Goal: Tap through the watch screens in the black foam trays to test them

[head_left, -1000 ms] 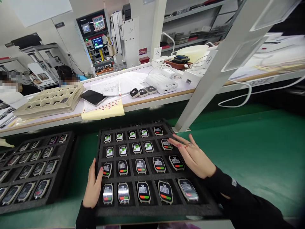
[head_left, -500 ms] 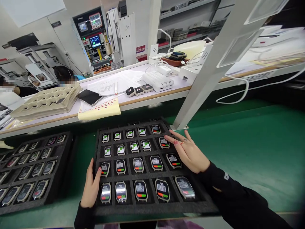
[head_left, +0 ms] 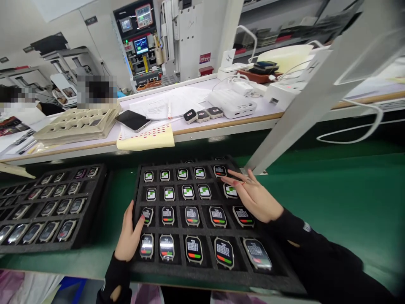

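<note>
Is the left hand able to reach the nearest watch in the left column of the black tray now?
Probably yes. The left hand rests on the tray's left edge, right beside that watch, and nothing lies between them.

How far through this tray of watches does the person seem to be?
In the black foam tray, the two far rows of smartwatches show green-and-white screens, which may mean they are handled. The right hand rests flat at the fifth watch of the second row; the left hand steadies the tray's left edge. The two near rows show a grid with red and green bars, apparently left. A second black tray lies further left.
</note>
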`<move>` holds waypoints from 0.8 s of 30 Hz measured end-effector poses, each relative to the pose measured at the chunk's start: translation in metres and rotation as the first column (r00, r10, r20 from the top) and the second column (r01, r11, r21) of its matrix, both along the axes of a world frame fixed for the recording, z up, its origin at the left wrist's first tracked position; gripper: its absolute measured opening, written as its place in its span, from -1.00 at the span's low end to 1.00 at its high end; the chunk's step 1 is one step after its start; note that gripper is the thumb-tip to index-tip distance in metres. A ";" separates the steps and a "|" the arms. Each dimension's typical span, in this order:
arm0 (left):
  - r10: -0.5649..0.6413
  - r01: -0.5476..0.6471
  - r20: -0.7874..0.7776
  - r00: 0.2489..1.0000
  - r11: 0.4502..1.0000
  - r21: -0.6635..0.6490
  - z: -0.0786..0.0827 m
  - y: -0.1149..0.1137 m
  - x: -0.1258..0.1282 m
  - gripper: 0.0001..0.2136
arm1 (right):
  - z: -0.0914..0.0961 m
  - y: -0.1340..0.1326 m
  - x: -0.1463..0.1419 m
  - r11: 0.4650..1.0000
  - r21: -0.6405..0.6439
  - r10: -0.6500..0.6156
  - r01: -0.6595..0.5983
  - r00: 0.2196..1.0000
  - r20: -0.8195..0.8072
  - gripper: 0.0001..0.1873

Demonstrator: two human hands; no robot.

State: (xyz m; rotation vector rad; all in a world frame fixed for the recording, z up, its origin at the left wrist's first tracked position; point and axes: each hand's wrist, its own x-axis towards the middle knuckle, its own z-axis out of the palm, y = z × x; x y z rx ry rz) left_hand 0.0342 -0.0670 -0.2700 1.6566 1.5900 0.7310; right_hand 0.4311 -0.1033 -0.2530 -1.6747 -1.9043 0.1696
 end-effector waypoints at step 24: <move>-0.078 0.079 0.013 0.997 0.996 -0.029 -0.003 0.000 0.000 -0.39 | 0.020 -0.055 -0.092 0.910 -0.057 0.412 -0.410 0.910 0.044 -0.56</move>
